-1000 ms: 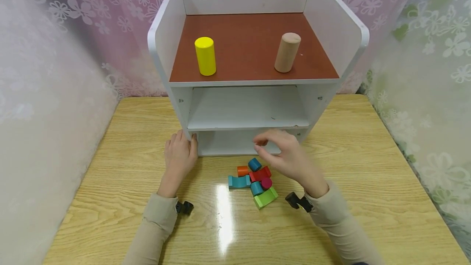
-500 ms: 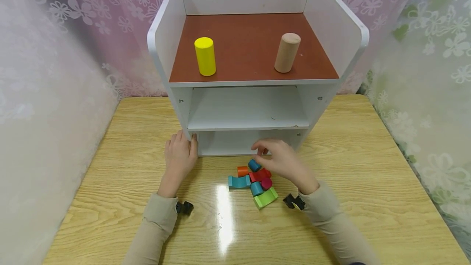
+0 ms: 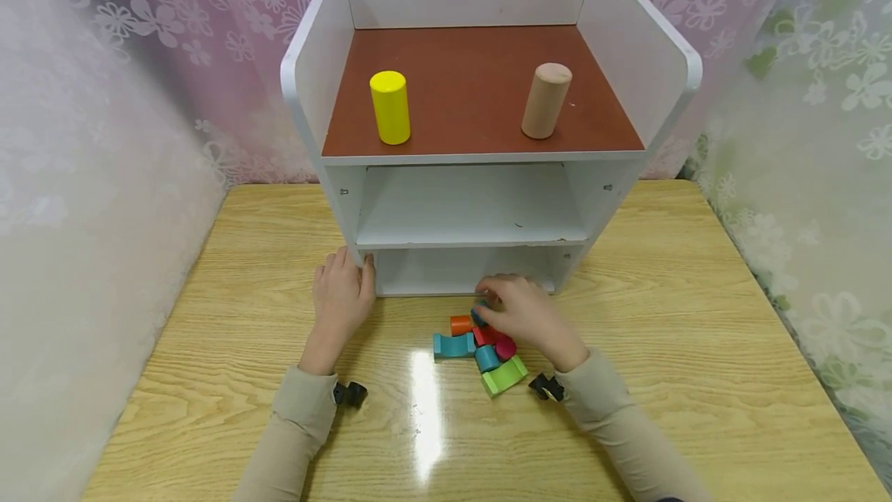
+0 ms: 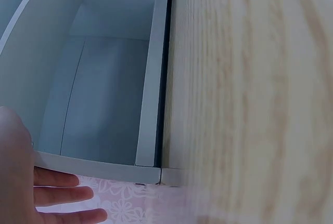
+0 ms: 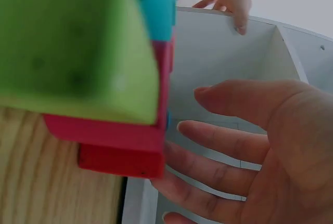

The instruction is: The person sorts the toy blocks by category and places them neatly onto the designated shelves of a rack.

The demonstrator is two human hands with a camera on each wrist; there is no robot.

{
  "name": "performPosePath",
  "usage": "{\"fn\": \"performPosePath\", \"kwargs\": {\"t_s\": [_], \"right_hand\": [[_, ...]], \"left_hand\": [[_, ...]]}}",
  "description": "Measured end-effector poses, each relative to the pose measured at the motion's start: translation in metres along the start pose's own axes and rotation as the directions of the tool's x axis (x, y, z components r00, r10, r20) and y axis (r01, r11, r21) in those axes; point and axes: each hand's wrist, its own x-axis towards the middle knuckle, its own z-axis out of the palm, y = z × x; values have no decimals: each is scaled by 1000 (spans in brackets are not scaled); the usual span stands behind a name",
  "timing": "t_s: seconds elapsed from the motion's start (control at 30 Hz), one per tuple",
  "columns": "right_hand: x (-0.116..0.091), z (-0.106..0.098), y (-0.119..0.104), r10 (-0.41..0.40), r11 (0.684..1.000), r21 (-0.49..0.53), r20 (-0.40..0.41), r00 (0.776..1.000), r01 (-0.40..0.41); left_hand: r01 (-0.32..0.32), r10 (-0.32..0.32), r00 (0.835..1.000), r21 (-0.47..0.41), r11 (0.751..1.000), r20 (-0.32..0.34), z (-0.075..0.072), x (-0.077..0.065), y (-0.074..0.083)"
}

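Note:
My left hand [image 3: 341, 290] holds the front edge of the left side panel [image 4: 93, 166] of a white shelf unit, thumb inside and fingers outside. Over the far end of a small block pile, my right hand [image 3: 526, 316] reaches with thumb and fingers spread, close to a dark blue cylinder [image 3: 478, 315] that it partly covers. Beside that lie an orange cylinder [image 3: 461, 324], a red arched block [image 3: 485, 336], a crimson cylinder [image 3: 506, 348], a blue cylinder [image 3: 487, 359], a turquoise arched block [image 3: 454, 346] and a green arched block [image 5: 88, 52].
The white shelf unit [image 3: 470, 244] stands on the wooden table [image 3: 683, 316], just behind the blocks. On its brown top [image 3: 463, 91] stand a yellow cylinder [image 3: 391, 108] at left and a plain wooden cylinder [image 3: 546, 101] at right. Patterned curtains [image 3: 160, 14] surround the table.
My right hand has come down and toward me, from in front of the lower shelf to the dark blue cylinder. The left hand has stayed on the side panel.

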Motion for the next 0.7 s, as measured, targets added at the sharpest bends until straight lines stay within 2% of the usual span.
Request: {"fn": "performPosePath", "kwargs": {"t_s": [0.23,0.7], "right_hand": [[1,8,-1,24,998,-57,6,1000,-23],[3,18,1,47,996,-79,24,999,-45]], "left_hand": [[2,-2,1000,-2,1000,2,-1,0,1],[13,-13,1000,-8,1000,16,0,0,0]]}}
